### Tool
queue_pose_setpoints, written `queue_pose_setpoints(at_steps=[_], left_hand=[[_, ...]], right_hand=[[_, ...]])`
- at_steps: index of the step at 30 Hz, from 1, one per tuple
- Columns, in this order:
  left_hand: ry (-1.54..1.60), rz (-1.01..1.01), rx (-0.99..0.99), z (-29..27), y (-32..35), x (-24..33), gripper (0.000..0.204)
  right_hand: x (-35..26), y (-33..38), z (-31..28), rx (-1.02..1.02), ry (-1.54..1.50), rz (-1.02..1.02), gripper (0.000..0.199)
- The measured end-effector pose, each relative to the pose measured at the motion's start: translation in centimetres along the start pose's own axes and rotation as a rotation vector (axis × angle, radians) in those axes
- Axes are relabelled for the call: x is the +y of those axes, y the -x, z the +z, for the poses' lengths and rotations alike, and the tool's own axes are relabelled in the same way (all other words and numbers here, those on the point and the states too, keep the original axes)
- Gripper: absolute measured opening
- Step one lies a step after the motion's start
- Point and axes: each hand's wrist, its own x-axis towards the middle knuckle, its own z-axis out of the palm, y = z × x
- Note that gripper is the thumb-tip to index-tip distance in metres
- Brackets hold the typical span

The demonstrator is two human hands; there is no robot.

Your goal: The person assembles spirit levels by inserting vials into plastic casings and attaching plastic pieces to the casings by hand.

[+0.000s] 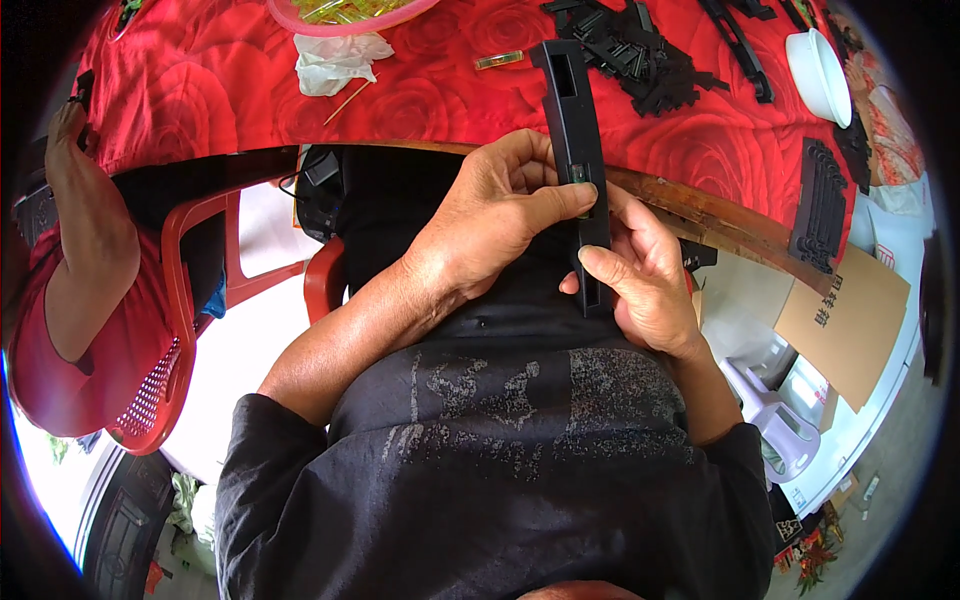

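A long black plastic spirit level body [574,125] is held upright-slanted in front of my chest, its far end over the table edge. It has a rectangular slot near the far end. My left hand [490,205] is closed round its middle, the thumb pressing beside a small clear greenish vial [579,174] set in the bar. My right hand [648,270] grips the near end, thumb on the front face and fingers behind, partly hidden. On the tablecloth just beyond lies a small yellowish vial [499,60].
The table wears a red rose-patterned cloth [200,100]. On it are a pink basin [350,25] of yellow-green pieces, a crumpled white bag [340,62], a thin stick [347,103], a heap of black parts [640,60] and a white bowl [820,77]. Another person's arm [90,230] is at left.
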Motion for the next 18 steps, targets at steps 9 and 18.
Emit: queue_pose_setpoints(at_steps=[9, 18], left_hand=[[0.082, -0.048, 0.008, -0.31, -0.08, -0.21, 0.022], [0.057, -0.028, -0.011, -0.47, -0.32, 0.2, 0.015]], right_hand=[[-0.08, -0.18, 0.1, 0.013, 0.013, 0.022, 0.058], [-0.44, -0.19, -0.69, -0.041, 0.114, -0.035, 0.057]])
